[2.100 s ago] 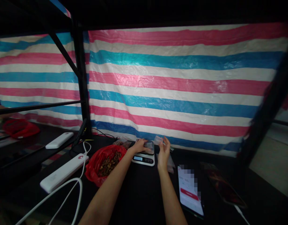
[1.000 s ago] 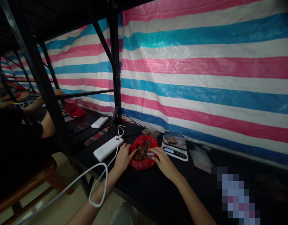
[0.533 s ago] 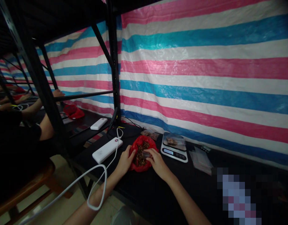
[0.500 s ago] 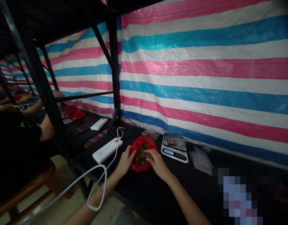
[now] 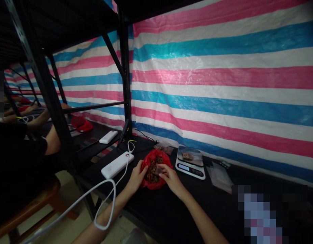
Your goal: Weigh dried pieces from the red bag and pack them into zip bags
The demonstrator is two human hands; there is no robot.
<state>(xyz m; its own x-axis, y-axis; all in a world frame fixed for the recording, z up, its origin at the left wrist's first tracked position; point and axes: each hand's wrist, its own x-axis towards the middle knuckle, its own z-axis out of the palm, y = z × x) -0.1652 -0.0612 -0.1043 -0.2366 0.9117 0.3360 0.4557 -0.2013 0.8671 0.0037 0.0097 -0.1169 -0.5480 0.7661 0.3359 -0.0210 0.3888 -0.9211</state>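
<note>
- Steadying the red bag (image 5: 152,183) at its near left rim with the left hand (image 5: 136,175), fingers curled on the plastic, keeping the mouth open.
- Dipping the right hand (image 5: 170,176) into the brown pieces (image 5: 151,171), fingers pinched on a small clear pouch (image 5: 158,169).
- Sitting mid-tabletop (image 5: 169,217), just left of the scale (image 5: 190,162).
- Lying alongside: white power bank (image 5: 117,164), cable (image 5: 105,189), spare pouches (image 5: 218,174).
</note>
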